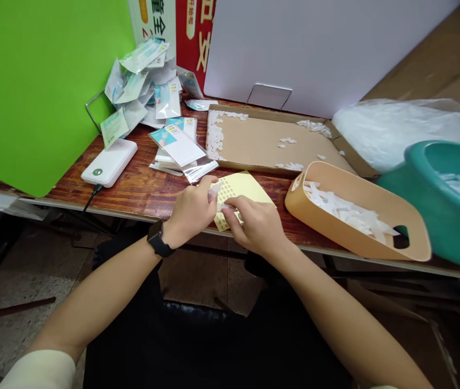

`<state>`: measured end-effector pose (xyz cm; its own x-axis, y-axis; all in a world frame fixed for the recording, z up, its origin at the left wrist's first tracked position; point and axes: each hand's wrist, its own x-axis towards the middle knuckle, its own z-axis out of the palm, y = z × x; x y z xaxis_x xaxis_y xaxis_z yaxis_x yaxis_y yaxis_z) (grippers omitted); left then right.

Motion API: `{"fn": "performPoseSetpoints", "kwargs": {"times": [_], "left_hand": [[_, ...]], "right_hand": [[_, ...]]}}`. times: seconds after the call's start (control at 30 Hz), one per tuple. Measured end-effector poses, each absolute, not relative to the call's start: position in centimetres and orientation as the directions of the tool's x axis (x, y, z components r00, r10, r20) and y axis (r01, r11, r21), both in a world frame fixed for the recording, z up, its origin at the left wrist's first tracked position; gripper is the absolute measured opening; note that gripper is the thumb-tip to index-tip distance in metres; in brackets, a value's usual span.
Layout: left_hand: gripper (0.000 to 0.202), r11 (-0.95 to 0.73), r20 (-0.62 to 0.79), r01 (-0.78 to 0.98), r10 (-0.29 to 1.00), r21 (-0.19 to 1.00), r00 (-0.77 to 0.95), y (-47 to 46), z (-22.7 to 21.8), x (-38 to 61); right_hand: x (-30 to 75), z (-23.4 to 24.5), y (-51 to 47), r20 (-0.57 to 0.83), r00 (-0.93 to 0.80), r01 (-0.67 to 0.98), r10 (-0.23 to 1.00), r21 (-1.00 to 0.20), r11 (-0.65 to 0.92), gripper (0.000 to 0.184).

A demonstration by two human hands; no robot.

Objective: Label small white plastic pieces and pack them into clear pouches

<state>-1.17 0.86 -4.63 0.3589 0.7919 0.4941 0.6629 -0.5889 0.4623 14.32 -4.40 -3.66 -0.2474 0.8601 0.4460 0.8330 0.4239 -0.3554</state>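
Note:
My left hand [191, 209], a dark watch on its wrist, is closed on a small translucent white piece [214, 191]. Close beside it, my right hand [259, 222] pinches with thumb and forefinger at a whitish end between the two hands; whether it belongs to the same piece I cannot tell. Under both hands lies a pale yellow sticker sheet [252, 188] with rows of small oval stickers, partly hidden by the fingers. Beyond my hands is a stack of flat packets with white and teal cards [181, 146].
A shallow cardboard tray [262, 135] holds small white pieces along its edges. To the right stand a peach basket [359, 189] of white strips and a green tub [424, 205]. A white power bank [110, 162] with a cable and a heap of packets [140, 86] lie left.

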Motion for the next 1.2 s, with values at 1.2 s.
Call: {"fn": "performPoseSetpoints", "kwargs": {"times": [1.2], "left_hand": [[0.043,-0.767,0.453,0.615,0.489,-0.184,0.745,1.1,-5.0,-2.1]], "right_hand": [[15.0,-2.4,-5.0,0.595,-0.362,0.661,0.717,-0.378,0.648,0.006]]}}
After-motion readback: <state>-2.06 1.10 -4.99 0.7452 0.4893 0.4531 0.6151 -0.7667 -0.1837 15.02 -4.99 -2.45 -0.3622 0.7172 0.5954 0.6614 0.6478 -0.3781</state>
